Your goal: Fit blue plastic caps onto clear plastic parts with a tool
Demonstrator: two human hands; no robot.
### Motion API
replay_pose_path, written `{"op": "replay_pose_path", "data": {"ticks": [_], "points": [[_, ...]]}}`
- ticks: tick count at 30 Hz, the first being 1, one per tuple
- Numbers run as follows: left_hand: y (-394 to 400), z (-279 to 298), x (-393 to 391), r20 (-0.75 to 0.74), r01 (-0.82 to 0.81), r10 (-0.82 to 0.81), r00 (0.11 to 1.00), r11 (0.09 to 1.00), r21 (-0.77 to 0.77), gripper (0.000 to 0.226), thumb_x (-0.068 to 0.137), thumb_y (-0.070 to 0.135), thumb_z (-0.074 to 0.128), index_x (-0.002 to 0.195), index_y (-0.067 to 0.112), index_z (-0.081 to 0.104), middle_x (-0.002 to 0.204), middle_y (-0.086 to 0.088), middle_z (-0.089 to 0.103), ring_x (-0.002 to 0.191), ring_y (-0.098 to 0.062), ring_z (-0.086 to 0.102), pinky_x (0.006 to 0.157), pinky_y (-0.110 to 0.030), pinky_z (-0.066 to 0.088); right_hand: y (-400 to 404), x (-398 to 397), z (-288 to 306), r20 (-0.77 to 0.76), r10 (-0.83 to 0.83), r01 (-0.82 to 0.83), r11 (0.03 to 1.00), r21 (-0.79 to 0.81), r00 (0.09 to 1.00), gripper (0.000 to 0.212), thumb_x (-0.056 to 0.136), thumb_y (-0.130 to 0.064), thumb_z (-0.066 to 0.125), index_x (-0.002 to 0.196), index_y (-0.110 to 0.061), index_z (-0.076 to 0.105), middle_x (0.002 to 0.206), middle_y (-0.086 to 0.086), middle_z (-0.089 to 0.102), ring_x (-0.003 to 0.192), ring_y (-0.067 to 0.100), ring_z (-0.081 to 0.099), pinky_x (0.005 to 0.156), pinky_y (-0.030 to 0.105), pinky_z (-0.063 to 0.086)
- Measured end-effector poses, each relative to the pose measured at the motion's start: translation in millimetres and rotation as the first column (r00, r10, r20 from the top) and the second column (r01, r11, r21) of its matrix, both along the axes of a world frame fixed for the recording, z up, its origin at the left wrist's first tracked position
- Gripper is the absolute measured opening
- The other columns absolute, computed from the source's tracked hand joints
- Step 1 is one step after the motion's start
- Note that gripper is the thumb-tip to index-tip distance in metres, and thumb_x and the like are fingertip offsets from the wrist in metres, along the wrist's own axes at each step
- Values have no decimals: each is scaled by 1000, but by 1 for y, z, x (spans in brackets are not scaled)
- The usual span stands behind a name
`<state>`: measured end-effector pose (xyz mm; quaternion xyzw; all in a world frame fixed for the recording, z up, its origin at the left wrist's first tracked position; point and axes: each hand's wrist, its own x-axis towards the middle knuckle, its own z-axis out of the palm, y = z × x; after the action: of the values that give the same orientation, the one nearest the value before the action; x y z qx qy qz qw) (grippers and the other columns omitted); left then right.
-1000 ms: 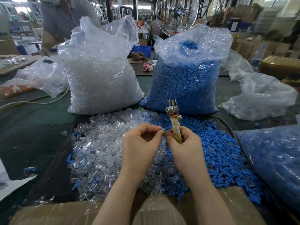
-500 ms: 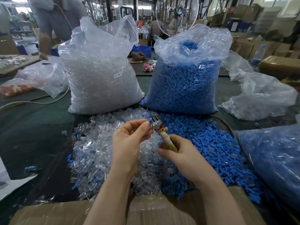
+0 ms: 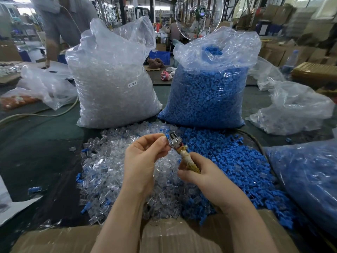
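My right hand (image 3: 204, 177) grips the tape-wrapped handle of a small tool (image 3: 179, 148) whose metal head tilts up to the left. My left hand (image 3: 144, 157) pinches a small blue cap (image 3: 165, 137) against that metal head; whether a clear part sits there too is hidden by my fingers. Below my hands lies a loose pile of clear plastic parts (image 3: 105, 167) on the left and a loose pile of blue caps (image 3: 231, 161) on the right.
A full bag of clear parts (image 3: 111, 84) and a full bag of blue caps (image 3: 209, 92) stand behind the piles. More bags lie at the right (image 3: 310, 181) and left (image 3: 42, 88). A cardboard box edge (image 3: 73, 238) runs along the front. A person (image 3: 62, 21) stands far left.
The tool has swung from upright to leaning left. My left hand rose and now pinches a blue cap at the tool's head.
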<state>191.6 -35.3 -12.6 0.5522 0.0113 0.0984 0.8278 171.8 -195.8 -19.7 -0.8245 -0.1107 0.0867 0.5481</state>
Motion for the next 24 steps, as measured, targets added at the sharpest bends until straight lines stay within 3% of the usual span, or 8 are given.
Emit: {"op": "replay_pose_path", "data": {"ticks": [10,17,24], "points": [[-1,-1,0,-1,-20,20,1000,999,47,5,84,6,71,84,10,73,75,-6,73,66,-12,67,62,-18,54,1,0,0,11,22,-21,999,-37,1000,11,89,-22,62,86,-22,51,69,-13,48,62,5,44,64,30,38],[-1,0,0,9,-43,42,999,998,48,8,85,5,71,83,12,74,76,-6,74,67,-12,68,63,-18,54,7,-1,0,42,14,-13,999,-30,999,19,80,-18,56,78,-37,52,60,-17,50,52,2,42,48,18,36],[-2,-1,0,3,-45,45,999,998,50,11,84,6,72,80,16,76,79,-9,75,69,-15,69,63,-19,54,9,0,-2,24,-4,5,1000,-6,1000,19,70,-24,52,70,-43,53,57,-16,48,52,4,41,54,30,37]]}}
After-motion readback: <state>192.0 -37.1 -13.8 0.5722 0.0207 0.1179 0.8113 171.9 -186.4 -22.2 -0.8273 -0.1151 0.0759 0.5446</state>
